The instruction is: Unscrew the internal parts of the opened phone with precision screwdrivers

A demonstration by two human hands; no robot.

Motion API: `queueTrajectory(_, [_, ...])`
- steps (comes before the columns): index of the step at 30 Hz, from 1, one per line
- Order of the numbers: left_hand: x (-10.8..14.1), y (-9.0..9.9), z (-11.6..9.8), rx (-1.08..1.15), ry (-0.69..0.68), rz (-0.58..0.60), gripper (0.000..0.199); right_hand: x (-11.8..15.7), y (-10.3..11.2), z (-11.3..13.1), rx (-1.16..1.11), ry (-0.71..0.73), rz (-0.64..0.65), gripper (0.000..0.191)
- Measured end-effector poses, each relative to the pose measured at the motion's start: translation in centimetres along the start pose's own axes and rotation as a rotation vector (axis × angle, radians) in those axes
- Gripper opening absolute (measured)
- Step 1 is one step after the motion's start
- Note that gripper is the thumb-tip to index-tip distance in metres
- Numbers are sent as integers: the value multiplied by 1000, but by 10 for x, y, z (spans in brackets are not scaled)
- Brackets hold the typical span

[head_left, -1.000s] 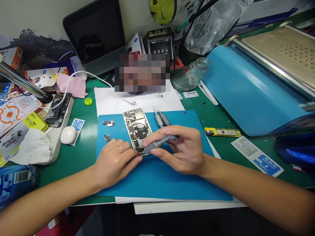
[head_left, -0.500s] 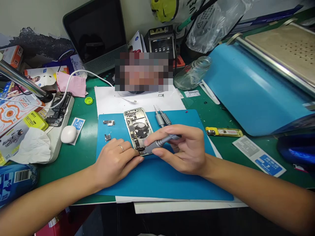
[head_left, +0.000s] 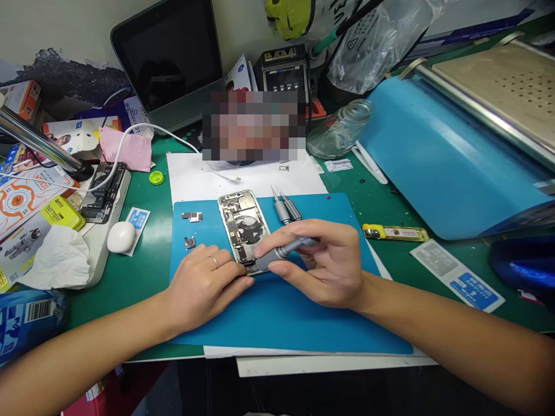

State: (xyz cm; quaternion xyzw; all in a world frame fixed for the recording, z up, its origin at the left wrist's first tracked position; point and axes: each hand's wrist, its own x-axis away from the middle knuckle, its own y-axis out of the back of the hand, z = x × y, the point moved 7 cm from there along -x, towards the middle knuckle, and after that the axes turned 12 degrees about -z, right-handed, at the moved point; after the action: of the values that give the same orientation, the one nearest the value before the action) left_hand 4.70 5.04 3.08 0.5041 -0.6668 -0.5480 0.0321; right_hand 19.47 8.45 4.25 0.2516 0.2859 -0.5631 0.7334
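Observation:
An opened smartphone (head_left: 248, 225), its inner parts bare, lies slightly tilted on the blue mat (head_left: 277, 315). My left hand (head_left: 208, 280), wearing a ring, is closed at the phone's lower left corner, its fingertips against the edge. Between the thumb and fingers of my right hand (head_left: 327, 263) is a grey screwdriver (head_left: 281, 252). The screwdriver points down and left at the phone's bottom end, where its tip is hard to make out. Two more screwdrivers (head_left: 286, 209) lie right of the phone. A small metal bracket (head_left: 192, 216) and another small part (head_left: 189, 242) lie to the left.
A white cable (head_left: 186, 140) crosses a white paper sheet (head_left: 186, 173) behind the mat. At the right are a yellow cutter (head_left: 394, 232), a glass jar (head_left: 340, 130) and a blue-sided machine (head_left: 442, 167). Another opened phone (head_left: 104, 190) and a white earbud case (head_left: 121, 237) sit left.

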Motion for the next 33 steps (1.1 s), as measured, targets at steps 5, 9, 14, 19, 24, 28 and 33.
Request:
queueTrajectory(5, [-1, 0, 0, 0, 5, 5, 24, 0, 2, 0, -2, -4, -22, 62])
queueTrajectory(9, [-1, -1, 1, 3, 15, 12, 22, -1, 3, 1, 16, -15, -33, 61])
queueTrajectory(14, [-2, -1, 1, 0, 16, 13, 21, -1, 4, 0, 24, -37, -43, 60])
queueTrajectory(19, [-1, 0, 0, -20, 12, 11, 21, -3, 5, 2, 37, -10, -40, 61])
queueTrajectory(24, [-2, 0, 0, -22, 14, 5, 22, -3, 4, 2, 55, -2, -21, 63])
queueTrajectory(28, [-2, 1, -1, -23, 10, -2, 22, -3, 4, 2, 56, 4, -24, 62])
queueTrajectory(33, [-2, 1, 0, -22, 17, -4, 22, -3, 5, 2, 71, -5, -15, 59])
